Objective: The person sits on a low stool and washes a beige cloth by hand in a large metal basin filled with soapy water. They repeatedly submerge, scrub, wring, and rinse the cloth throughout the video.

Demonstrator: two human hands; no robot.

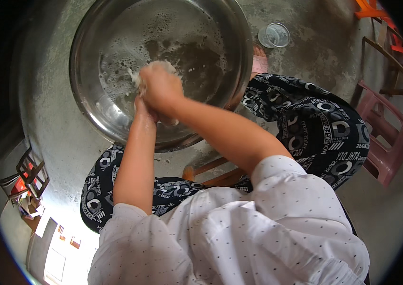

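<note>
A wide stainless-steel basin (91, 107) on the floor holds cloudy, foamy water (190, 57). Over the water, both my hands press together around a bunched, whitish wet cloth (167, 66). My right hand (161, 85) is on top, its fingers closed over the bundle and slightly blurred. Below it, my left hand (142, 105) is against the same bundle, and its fingers are mostly hidden. Loose pale strands of the bundle stick out at the left. Its exact kind is hard to tell.
A clear plastic cup (274, 35) stands on the concrete floor right of the basin, by my foot in a pink slipper (259, 64). My knees flank the basin. A pink plastic stool (388, 135) and wooden chair (393, 60) are at right; more chairs (30, 174) at far left.
</note>
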